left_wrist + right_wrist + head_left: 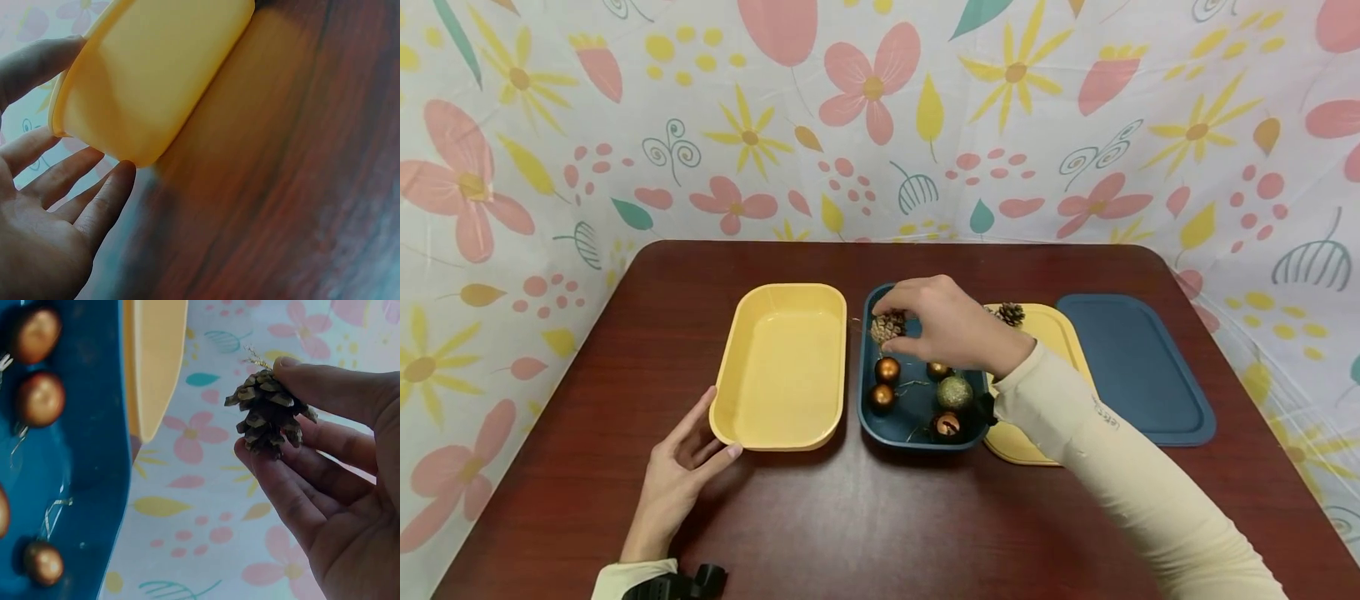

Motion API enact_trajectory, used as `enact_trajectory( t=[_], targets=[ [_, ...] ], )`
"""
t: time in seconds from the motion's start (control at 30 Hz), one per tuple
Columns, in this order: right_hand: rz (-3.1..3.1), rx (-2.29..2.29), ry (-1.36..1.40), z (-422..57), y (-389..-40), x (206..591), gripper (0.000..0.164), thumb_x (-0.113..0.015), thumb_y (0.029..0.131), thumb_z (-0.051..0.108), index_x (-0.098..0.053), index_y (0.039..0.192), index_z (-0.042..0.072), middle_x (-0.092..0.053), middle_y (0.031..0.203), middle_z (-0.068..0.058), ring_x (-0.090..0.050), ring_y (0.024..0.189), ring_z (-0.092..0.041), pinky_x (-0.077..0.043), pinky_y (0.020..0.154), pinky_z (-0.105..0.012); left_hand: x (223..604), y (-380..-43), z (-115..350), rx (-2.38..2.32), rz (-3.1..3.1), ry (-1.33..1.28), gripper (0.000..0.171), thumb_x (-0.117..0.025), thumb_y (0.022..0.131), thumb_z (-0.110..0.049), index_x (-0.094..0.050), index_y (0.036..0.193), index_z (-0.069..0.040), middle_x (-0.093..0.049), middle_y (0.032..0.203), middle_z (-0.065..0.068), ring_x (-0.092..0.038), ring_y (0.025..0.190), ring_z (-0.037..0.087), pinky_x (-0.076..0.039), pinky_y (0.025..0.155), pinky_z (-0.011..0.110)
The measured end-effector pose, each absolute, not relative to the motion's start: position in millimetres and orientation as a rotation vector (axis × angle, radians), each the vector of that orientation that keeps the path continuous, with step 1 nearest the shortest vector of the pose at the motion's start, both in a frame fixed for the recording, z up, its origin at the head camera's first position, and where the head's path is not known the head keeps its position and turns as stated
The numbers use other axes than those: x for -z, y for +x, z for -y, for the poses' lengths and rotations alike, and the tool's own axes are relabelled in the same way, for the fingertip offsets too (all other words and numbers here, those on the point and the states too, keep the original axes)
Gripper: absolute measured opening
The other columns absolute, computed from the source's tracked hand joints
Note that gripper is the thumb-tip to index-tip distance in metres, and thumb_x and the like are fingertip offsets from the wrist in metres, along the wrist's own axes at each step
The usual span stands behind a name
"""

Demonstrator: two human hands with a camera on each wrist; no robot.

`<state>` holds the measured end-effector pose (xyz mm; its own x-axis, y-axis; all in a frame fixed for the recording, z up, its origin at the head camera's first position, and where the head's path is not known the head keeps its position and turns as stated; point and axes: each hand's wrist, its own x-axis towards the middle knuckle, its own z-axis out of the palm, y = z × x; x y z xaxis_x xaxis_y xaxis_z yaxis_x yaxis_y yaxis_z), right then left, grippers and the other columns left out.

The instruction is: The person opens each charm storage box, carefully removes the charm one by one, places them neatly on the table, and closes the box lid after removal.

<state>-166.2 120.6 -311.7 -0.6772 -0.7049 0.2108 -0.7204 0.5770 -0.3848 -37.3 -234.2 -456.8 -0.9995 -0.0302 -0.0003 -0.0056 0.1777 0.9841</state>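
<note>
A: What is the furniture like?
B: A dark reddish-brown counter (910,550) with wood grain and rounded far corners.
A: And behind it?
B: A white sheet (880,167), slightly creased, rising behind and along both sides, printed with pink and yellow flowers (872,87), leaves (929,108) and swirls (672,152).
A: The light?
B: Soft, leaving a pale sheen (917,517) on the counter's near part.

I am viewing two trays on the desk (820,533). The left tray (782,375) is standing beside the right tray (913,414), in which ball ornaments (955,392) are lying. My right hand (951,321) is holding a pine cone (888,329) above its rear left portion. The inner lid (1056,337) is lying right of both trays; the outer lid (1138,367) is lying farther right. A cloth (880,167) is hanging behind.
</note>
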Motion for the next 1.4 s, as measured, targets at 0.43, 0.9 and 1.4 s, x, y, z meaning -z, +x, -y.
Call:
enact_trajectory(
  t=[0.43,0.9,1.4],
  targets=[
    [2.716,-0.705,1.329,-152.5,-178.0,323.7,0.036,-0.084,0.082,0.024,-0.075,0.115,0.013,-0.074,0.112,-0.002,-0.071,0.092,-0.014,-0.061,0.079,-0.032,458.2,-37.8,234.2,2.017,2.365,0.024,0.082,-0.075,0.087,0.001,-0.037,0.157,-0.020,-0.035,0.164,0.002,-0.051,0.130,-0.009,-0.050,0.097,0.011],
    [2.700,-0.759,1.178,-186.2,-181.8,335.5,0.037,-0.086,0.080,0.023,-0.076,0.114,0.013,-0.076,0.108,0.002,-0.070,0.088,-0.011,-0.058,0.074,-0.032,459.3,-38.7,234.7,2.006,2.370,0.036,0.083,-0.076,0.086,0.000,-0.037,0.157,-0.021,-0.036,0.163,0.004,-0.052,0.129,-0.009,-0.050,0.097,0.011],
    [2.595,-0.909,0.915,-215.8,-184.6,360.0,0.039,-0.087,0.079,0.017,-0.075,0.115,0.016,-0.075,0.107,0.005,-0.071,0.087,-0.006,-0.058,0.074,-0.021,461.4,-39.6,235.2,2.018,2.340,0.032,0.083,-0.075,0.085,0.003,-0.038,0.156,-0.019,-0.037,0.163,0.003,-0.054,0.129,-0.006,-0.050,0.098,0.012]
  ],
)
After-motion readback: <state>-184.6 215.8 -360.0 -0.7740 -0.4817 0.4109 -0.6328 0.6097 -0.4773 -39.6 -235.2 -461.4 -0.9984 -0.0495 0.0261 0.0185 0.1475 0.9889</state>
